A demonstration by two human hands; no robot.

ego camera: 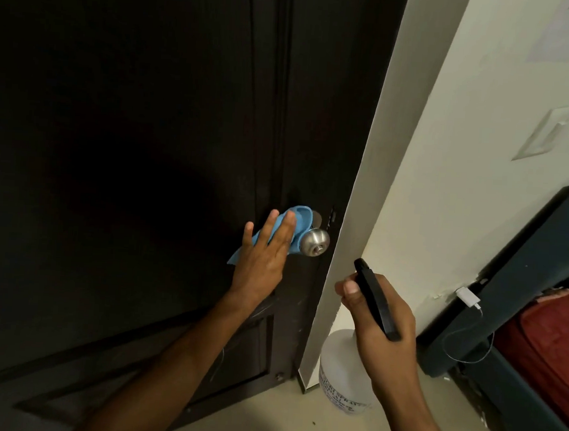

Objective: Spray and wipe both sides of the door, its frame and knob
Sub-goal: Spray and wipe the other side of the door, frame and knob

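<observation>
Door (131, 139): dark brown wood-grain panel filling the left and centre of the view, closed against its frame (355, 119); long axis vertical, a raised moulding running upright near the latch edge.
Knob (315, 242): round brushed metal with a keyhole in its face, projecting from the door toward the viewer, near the latch edge.
Cloth (297, 224): blue, bunched, touching the knob's left side.
Left hand (264, 257): fingers straight, pressing the cloth flat against the door.
Right hand (380, 317): fingers curled round the black trigger head of the spray bottle (337, 368); translucent white body hanging below, nozzle pointing toward the door.
Wall (461, 192): cream, to the right.
</observation>
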